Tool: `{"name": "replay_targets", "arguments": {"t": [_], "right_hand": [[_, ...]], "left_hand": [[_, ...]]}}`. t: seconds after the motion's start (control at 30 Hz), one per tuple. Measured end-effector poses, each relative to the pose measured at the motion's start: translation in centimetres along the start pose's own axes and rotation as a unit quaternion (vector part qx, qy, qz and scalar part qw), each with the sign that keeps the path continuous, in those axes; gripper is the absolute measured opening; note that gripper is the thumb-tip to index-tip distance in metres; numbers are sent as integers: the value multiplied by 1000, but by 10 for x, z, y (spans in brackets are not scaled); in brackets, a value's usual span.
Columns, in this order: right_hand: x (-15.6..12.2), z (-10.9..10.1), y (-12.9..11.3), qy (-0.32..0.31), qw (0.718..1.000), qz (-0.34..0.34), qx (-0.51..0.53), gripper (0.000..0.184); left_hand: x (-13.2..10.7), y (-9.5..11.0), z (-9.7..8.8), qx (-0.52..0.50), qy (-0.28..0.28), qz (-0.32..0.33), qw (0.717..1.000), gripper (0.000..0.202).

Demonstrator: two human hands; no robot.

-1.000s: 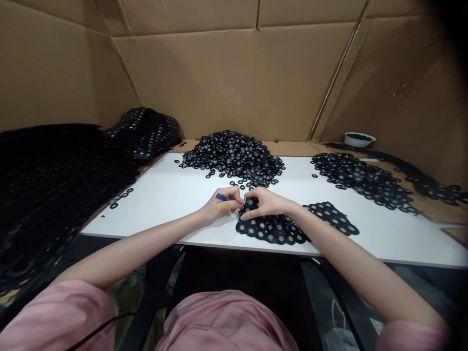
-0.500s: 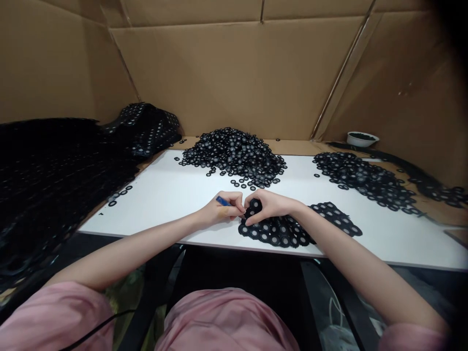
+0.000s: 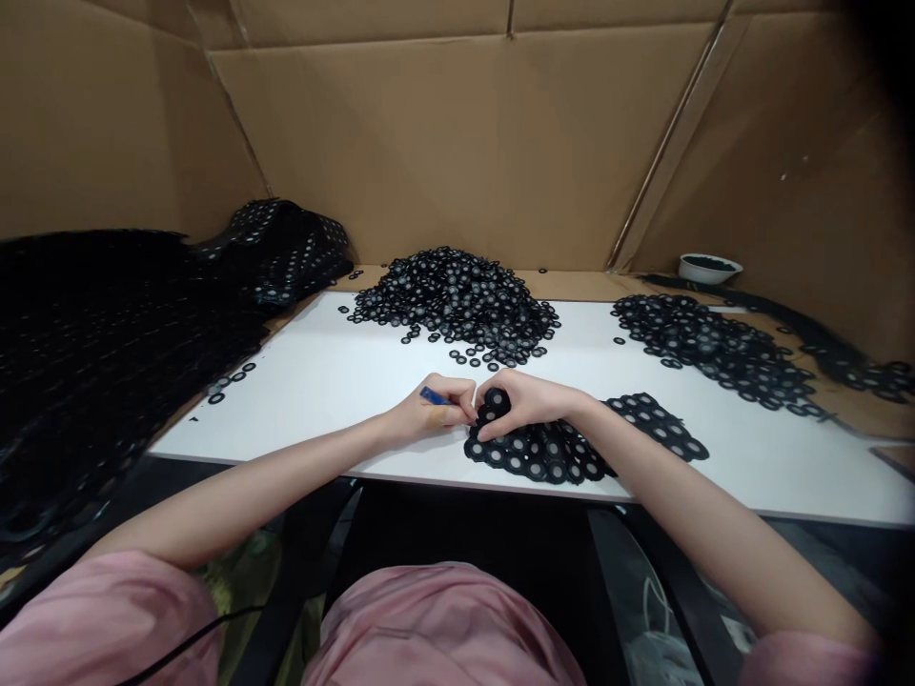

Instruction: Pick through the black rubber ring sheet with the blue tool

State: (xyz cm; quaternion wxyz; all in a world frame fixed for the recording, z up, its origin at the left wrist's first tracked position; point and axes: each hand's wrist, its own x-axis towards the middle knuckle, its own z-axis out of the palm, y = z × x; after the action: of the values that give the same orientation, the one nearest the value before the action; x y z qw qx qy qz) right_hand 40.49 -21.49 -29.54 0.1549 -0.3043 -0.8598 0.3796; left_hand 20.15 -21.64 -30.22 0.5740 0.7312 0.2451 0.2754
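My left hand (image 3: 430, 410) is closed around a slim tool with a blue handle (image 3: 433, 395); its tip is hidden by the fingers, so its kind does not show. Against those fingertips, my right hand (image 3: 527, 398) pinches the left edge of a black sheet of joined round patches (image 3: 516, 461), each with a pale grey centre. Part of the sheet curls up between thumb and fingers. The rest lies on the white board (image 3: 321, 381) and stretches right, passing under my right wrist and forearm.
A heap of loose black rings (image 3: 457, 300) stands behind my hands. Another pile (image 3: 707, 348) spreads at the right, near a white bowl (image 3: 707, 269) of dark bits. Black patterned material (image 3: 107, 353) is massed at the left. Cardboard walls (image 3: 429, 143) enclose the back.
Both hands keep nearly the same pose and grip at the sheet's left edge. The view has shifted very slightly; nothing was let go.
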Motion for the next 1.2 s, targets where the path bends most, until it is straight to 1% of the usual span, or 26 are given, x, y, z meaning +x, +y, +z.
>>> {"name": "replay_targets", "arguments": {"t": [0.2,0.43,0.63,0.77,0.8,0.87,0.9,0.97,1.03,1.2], "right_hand": [[1,0,-3,-12,1000,-6,-2,28],[1,-1,-4,-25,999,-28,18,23],[2,2,0,-37,998,-24,52,19],[1,5,-3,-34,998,-17,48,14],[1,5,-4,-35,998,-24,46,12],[1,5,-6,-25,999,-32,33,11],[1,5,-6,-9,999,-26,19,13],[0,4,-7,30,999,8,-17,23],[-1,2,-7,58,997,37,-43,32],[-3,-1,-8,56,998,21,-21,39]], "left_hand": [[3,3,1,-15,-7,-21,1000,12],[3,1,-1,-10,-26,-13,1000,9],[3,-10,-2,9,-79,-25,996,13],[2,-10,-1,0,-85,-25,996,14],[2,-10,-1,-6,-78,-21,997,14],[2,-8,1,-24,-46,-15,999,14],[2,-7,2,-37,-26,-13,999,14],[2,-5,4,-67,11,-12,998,17],[2,-4,5,-81,32,-12,996,19],[2,-6,5,-55,63,7,996,21]]}}
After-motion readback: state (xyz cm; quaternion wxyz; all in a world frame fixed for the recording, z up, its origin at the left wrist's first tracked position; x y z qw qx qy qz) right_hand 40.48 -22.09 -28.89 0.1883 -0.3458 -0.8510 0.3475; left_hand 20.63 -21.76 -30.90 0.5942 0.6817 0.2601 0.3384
